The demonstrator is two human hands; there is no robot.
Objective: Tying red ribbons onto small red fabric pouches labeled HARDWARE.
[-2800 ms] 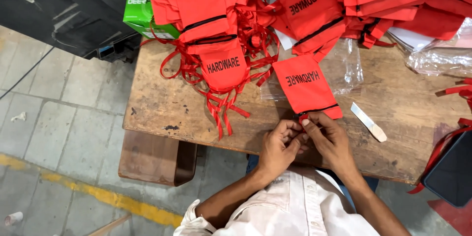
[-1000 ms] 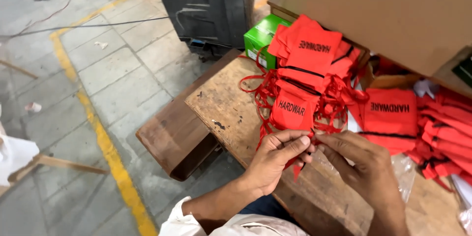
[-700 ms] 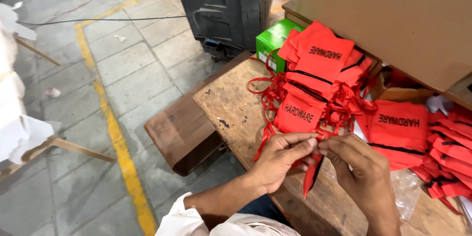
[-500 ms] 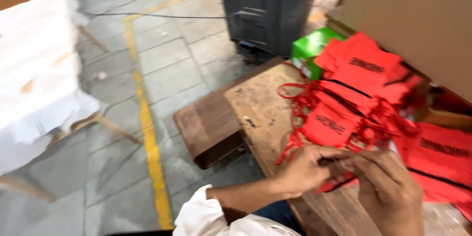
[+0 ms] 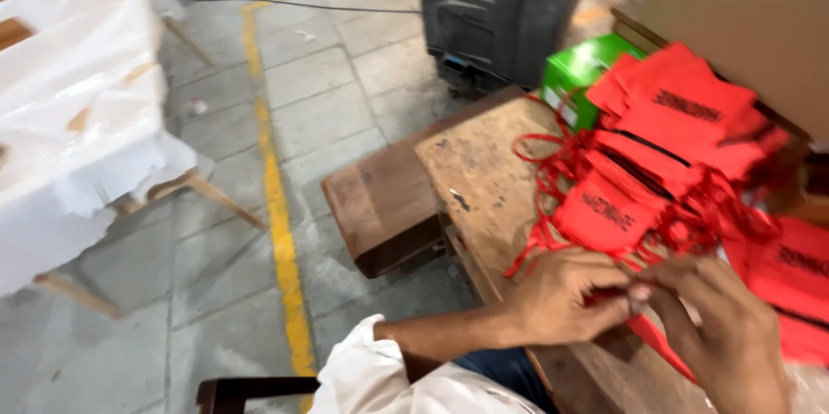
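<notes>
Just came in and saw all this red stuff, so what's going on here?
A person seated at a worn wooden table has both hands together at its near edge, the left hand and right hand pinching a red drawstring pouch. A pile of red pouches with loose cords lies just beyond, beside a green box.

Soft even daylight, heavy motion blur throughout.

White sleeve [image 5: 371,371] (rolled, creased)

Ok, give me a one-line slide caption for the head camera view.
Both hands, left hand and right hand, pinch a red drawstring pouch beside a pouch pile.
</notes>
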